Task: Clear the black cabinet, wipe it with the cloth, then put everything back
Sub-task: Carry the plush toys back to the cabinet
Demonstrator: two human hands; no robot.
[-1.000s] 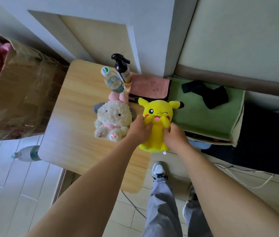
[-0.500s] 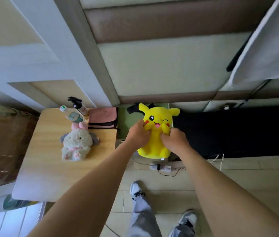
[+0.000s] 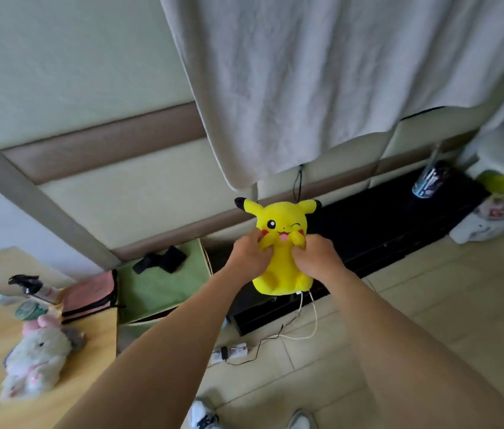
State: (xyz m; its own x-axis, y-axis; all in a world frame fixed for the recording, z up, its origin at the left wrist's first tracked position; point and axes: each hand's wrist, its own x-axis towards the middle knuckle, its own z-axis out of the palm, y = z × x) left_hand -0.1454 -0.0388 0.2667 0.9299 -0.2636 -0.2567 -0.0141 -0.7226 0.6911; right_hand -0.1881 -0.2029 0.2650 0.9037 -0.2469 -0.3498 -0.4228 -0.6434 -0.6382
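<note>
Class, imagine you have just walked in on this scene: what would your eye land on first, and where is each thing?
The bright yellow plush toy stands out most, gripped at the centre by the left hand and right hand, in front of the low black cabinet. Above it a large white towel hangs down. At lower left a white plush toy lies on the wooden table.

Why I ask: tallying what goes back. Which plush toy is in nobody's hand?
The white plush toy, lying on the wooden table. The yellow plush toy is gripped by the left hand and right hand.
</note>
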